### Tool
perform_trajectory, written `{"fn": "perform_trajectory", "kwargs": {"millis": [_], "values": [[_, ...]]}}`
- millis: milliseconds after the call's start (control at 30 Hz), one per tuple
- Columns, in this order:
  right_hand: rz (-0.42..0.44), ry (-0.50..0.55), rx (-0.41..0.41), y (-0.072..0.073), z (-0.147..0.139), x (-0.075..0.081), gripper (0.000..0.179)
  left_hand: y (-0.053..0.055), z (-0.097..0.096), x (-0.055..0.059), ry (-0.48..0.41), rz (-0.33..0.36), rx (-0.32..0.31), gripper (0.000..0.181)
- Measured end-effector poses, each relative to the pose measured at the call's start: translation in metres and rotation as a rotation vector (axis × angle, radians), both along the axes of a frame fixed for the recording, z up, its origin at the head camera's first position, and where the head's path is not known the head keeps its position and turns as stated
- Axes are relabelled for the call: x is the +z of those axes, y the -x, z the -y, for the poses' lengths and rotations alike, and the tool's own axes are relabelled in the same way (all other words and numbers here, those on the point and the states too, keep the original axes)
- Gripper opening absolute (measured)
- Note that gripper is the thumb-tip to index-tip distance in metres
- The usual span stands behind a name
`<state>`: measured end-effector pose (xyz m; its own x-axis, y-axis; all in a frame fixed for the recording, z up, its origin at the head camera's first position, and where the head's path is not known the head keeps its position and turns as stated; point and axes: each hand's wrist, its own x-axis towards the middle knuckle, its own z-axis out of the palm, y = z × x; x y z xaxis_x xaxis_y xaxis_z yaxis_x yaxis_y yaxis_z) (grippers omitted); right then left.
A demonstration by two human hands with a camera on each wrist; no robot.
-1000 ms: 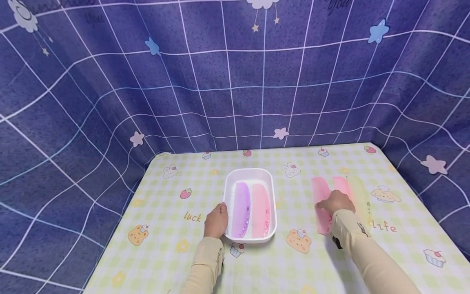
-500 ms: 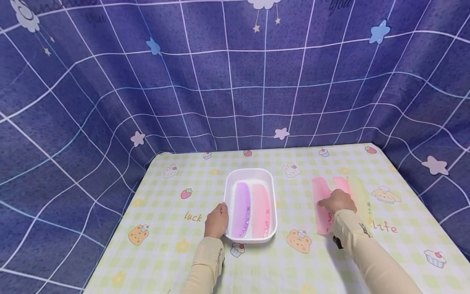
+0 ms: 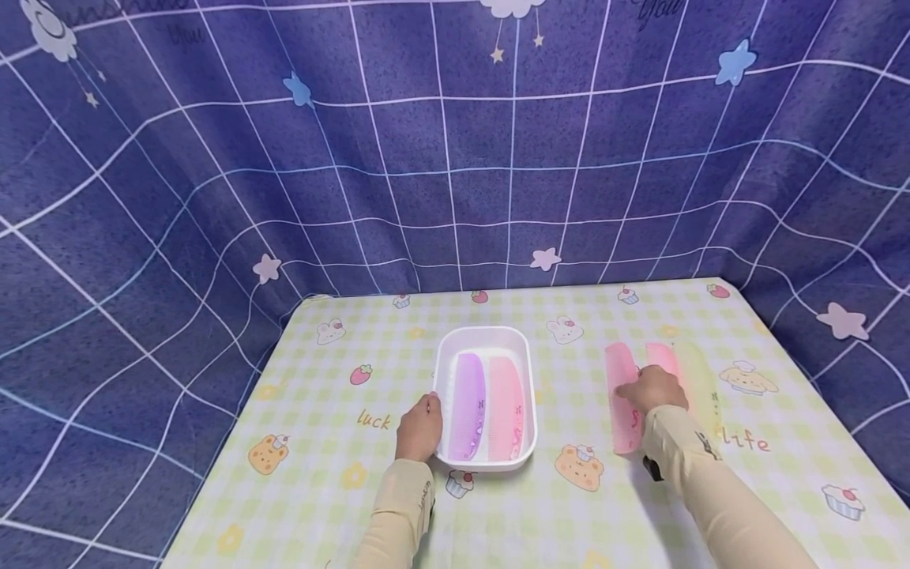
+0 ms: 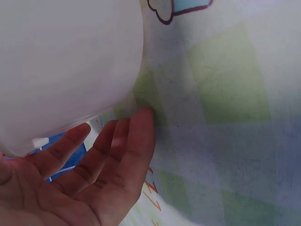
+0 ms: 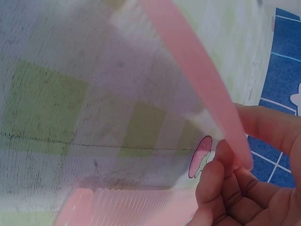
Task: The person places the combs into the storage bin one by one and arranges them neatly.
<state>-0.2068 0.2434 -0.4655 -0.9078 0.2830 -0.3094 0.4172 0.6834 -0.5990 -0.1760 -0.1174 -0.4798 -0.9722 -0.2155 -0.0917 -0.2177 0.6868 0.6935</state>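
Note:
At the middle of the table stands a white plastic tray (image 3: 529, 462) with a purple comb (image 3: 465, 407) and a pink comb (image 3: 505, 407) lying side by side in it. My left hand (image 3: 419, 427) holds its left side by the rim; in the left wrist view the fingers (image 4: 134, 146) lie along the outer wall. To the right, my right hand (image 3: 654, 389) pinches another pink comb (image 5: 202, 84) between thumb and fingers, seen edge-on in the right wrist view. Beneath that hand a further pink comb (image 3: 661, 357) is partly hidden, beside a pale green comb (image 3: 697, 387).
A green and white checked cloth (image 3: 341, 498) with cartoon prints covers the table. Behind it and at both sides hangs a dark blue curtain (image 3: 398, 197) with white grid lines and stars.
The held pink comb and the right hand's fingertips have shifted very slightly. The left hand and the tray stay in place.

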Motion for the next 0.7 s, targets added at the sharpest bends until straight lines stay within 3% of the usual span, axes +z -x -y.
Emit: {"fn": "perform_trajectory", "kwargs": {"millis": [200,700], "values": [[0.000,0.003,0.001,-0.002,0.002,0.002,0.061,0.000,0.000,-0.001,-0.003,0.002,0.002,0.048],[-0.004,0.037,0.011,-0.003,0.005,0.013,0.045,0.003,0.001,-0.004,-0.006,0.021,0.005,0.048]]}}
